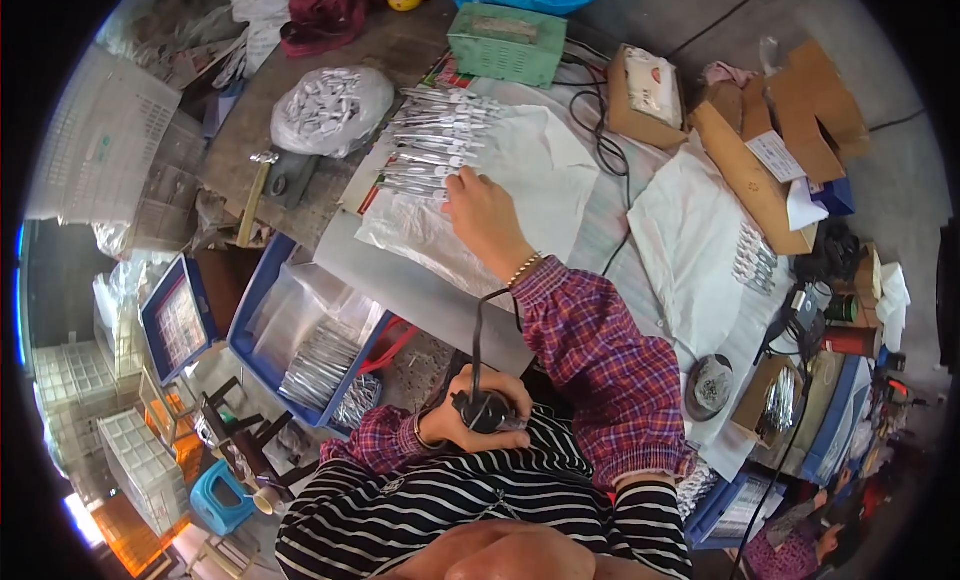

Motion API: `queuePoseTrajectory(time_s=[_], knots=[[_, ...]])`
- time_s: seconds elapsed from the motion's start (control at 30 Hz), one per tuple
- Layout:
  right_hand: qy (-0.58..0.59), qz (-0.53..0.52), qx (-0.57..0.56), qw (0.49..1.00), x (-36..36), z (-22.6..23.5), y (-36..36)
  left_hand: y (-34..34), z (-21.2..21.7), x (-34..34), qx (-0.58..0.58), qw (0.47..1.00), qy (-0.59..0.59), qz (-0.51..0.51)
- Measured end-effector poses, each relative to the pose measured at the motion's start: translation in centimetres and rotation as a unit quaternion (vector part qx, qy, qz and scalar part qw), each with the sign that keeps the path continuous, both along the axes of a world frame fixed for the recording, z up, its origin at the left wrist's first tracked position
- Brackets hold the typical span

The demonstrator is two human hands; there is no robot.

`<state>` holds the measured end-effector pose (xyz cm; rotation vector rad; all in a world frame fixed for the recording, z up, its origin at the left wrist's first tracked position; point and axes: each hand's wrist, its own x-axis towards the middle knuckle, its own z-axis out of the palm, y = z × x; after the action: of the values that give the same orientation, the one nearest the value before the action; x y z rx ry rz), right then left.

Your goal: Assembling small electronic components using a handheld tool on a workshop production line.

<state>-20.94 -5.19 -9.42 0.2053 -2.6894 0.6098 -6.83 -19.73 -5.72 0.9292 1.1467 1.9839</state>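
My left hand (pixel 483 412) is wrapped round a black corded hand tool (pixel 487 411), held close to my striped top. Its cable rises from the end facing up; the working end is hidden. My right hand (pixel 485 220) reaches over the table, fingers drawn together at the near right end of a row of slim silver metal pieces (pixel 437 140). Whatever its fingertips pinch, if anything, is too small to make out. The pieces lie side by side on white sheeting (pixel 545 160), with white parts near their right ends.
A clear bag of small white parts (pixel 333 110) sits left of the row. Behind stands a green metal box (pixel 506 44) with cables. Cardboard boxes (pixel 645 98) are at the right. A blue bin (pixel 285 365) of metal pieces stands below left. A round dark dish (pixel 710 387) is right.
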Motion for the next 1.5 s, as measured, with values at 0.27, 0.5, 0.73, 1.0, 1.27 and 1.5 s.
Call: queuePoseTrajectory(time_s=[0.27,0.5,0.73,1.0,1.27,1.5], knots=[[0.017,0.009,-0.017,1.0,0.4,-0.6,-1.4,-0.3,0.4,-0.3,-0.023,1.0,0.005,-0.01],[-0.02,-0.021,-0.101,0.994,-0.5,-1.3,1.6,2.0,2.5,-1.2,-0.065,0.995,0.017,-0.071],[0.186,0.07,-0.398,0.896,9.8,6.2,6.6,1.0,-4.7,-2.2,0.008,0.998,-0.037,-0.057],[0.201,-0.189,-0.68,0.679,28.0,5.3,9.9,10.8,-2.4,2.3,0.033,0.947,-0.062,-0.314],[0.156,-0.279,-0.686,0.654,34.0,3.1,10.4,12.8,2.0,3.4,0.024,0.952,-0.042,-0.301],[0.061,-0.276,-0.66,0.696,38.0,1.3,9.1,13.1,3.9,4.5,-0.035,0.968,-0.004,-0.25]])
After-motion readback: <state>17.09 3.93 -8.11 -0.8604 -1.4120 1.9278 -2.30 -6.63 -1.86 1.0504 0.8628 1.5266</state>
